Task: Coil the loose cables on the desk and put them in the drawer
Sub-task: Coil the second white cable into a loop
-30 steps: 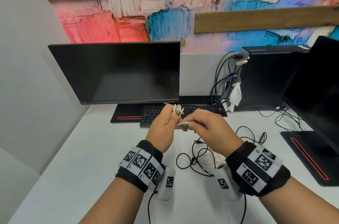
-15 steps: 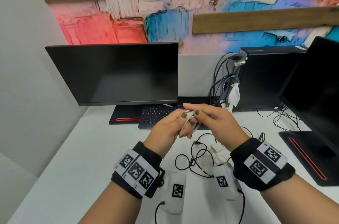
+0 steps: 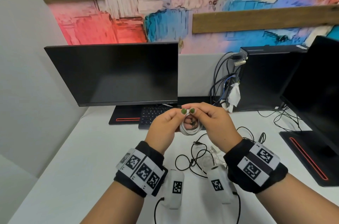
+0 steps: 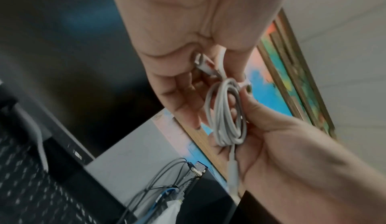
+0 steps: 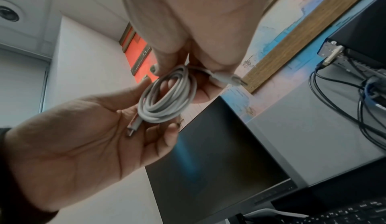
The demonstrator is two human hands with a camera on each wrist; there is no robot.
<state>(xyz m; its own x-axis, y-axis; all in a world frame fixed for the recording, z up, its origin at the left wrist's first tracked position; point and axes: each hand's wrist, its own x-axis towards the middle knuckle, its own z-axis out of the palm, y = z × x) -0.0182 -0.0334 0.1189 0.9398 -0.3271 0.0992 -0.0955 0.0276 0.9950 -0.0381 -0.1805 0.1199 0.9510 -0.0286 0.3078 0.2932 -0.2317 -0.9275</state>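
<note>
Both hands are raised above the table [image 3: 77, 150], in front of the keyboard [image 3: 156, 115]. Between them is a white cable [image 3: 190, 131], wound into a small round coil of several turns.

The left hand [image 3: 163, 126] has its grip pinched on the top of the coil, thumb against forefinger. In the right wrist view its palm lies open beneath, with one plug [image 5: 133, 126] of the cable resting against the fingers.

The right hand [image 3: 214, 123] likewise has its grip pinched on the top of the coil, thumb tip just beside the left thumb tip. The other plug [image 5: 227, 79] juts out from under that thumb.

On the table below the hands lies a loose black cable [image 3: 194, 159] in tangled loops, with a pale item partly under it that cannot be made out.

One dark monitor [image 3: 117, 73] stands behind the keyboard. A second monitor [image 3: 315, 86] stands at the right edge. A black computer case [image 3: 266, 77] stands between them, with several cables plugged into its rear.

No drawer appears in any view.
</note>
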